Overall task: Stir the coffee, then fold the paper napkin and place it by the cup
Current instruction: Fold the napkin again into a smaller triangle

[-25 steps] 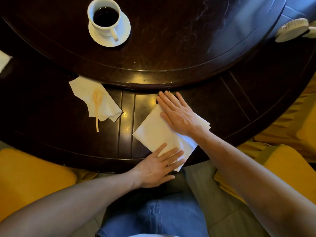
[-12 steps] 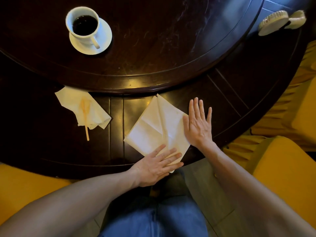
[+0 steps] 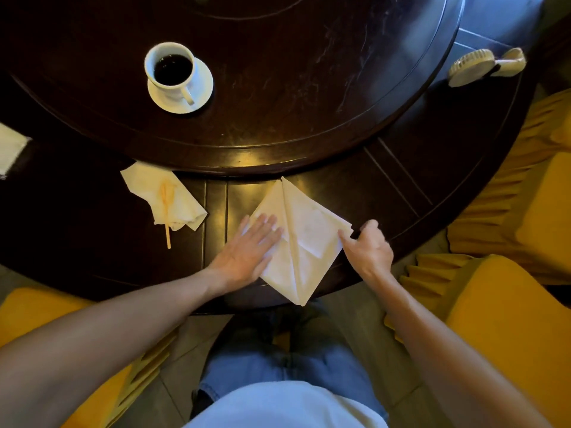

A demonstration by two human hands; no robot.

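Observation:
A white paper napkin [image 3: 304,233] lies as a diamond near the front edge of the dark round table [image 3: 401,193], creased down its middle, its near tip over the edge. My left hand [image 3: 250,251] presses flat on its left half. My right hand [image 3: 367,247] pinches the napkin's right corner between thumb and fingers. A white cup of black coffee [image 3: 171,71] stands on a white saucer [image 3: 200,91] on the raised turntable [image 3: 278,103], far left of the napkin. A wooden stir stick [image 3: 167,214] rests on a stained crumpled napkin [image 3: 163,196] left of my hands.
A small cream hand-held fan [image 3: 482,67] lies at the table's right rim. Something white [image 3: 10,152] shows at the far left edge. Yellow-covered chairs [image 3: 509,304] stand to the right and left. My jeans and pale shirt are below the table edge.
My right hand left the table beside the napkin and closed on its right corner. My left hand slid up from the napkin's near tip onto its left half. The camera view shifted.

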